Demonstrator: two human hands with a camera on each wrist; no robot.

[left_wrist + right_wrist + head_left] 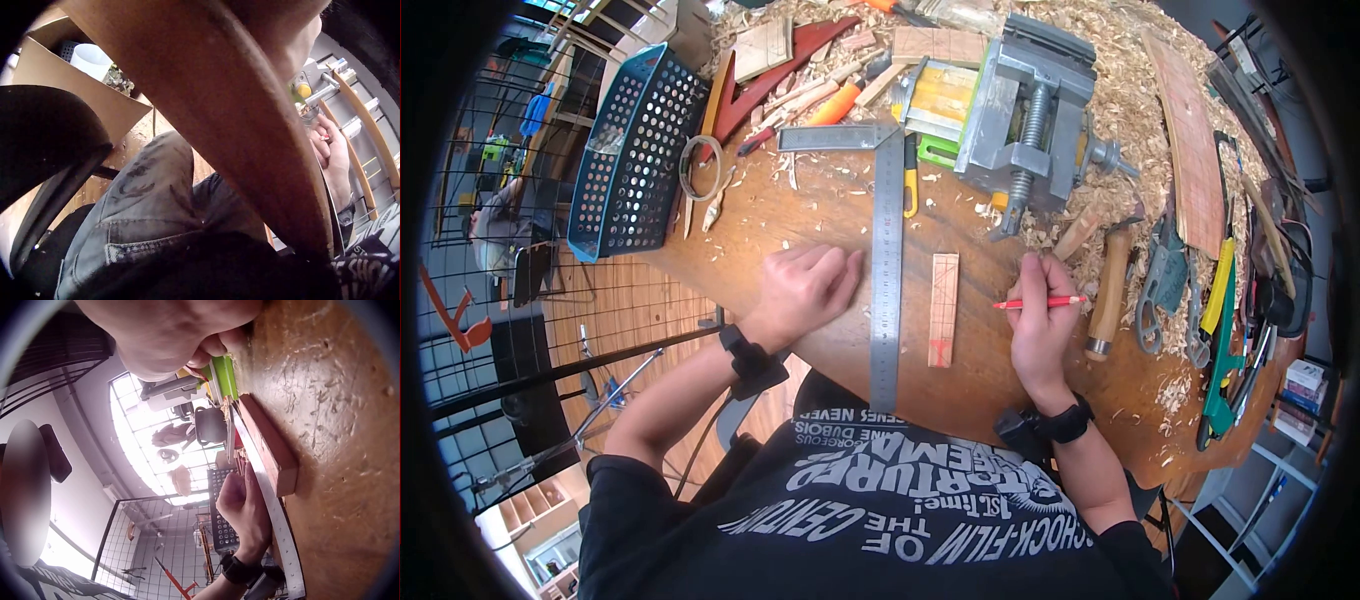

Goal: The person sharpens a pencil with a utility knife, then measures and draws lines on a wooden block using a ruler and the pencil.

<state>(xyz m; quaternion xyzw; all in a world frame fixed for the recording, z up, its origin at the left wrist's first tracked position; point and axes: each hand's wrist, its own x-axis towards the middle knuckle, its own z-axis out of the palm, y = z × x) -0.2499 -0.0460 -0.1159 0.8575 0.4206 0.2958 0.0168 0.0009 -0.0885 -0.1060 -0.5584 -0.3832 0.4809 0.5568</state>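
Observation:
My right hand (1043, 325) pinches a red pencil (1067, 300) over the table, to the right of a small wooden block (943, 300). Drawn lines cross the block's top, with red marks at its near end. Left of the block lies a steel try square (887, 270), its graduated blade pointing toward my body. My left hand (810, 290) rests on the table beside the blade, fingers loosely curled and holding nothing. In the right wrist view the block (269, 444) lies alongside the blade (275, 528), with the left hand (247, 509) beyond. The left wrist view mostly shows the table's edge (206, 112).
A grey metal vise (1030, 120) stands at the back among wood shavings. A blue perforated basket (635, 150) and a tape ring (701, 168) sit at the left. Toward the right lie a wooden-handled tool (1110, 290), a long board (1190, 150) and a green-and-yellow saw (1222, 350).

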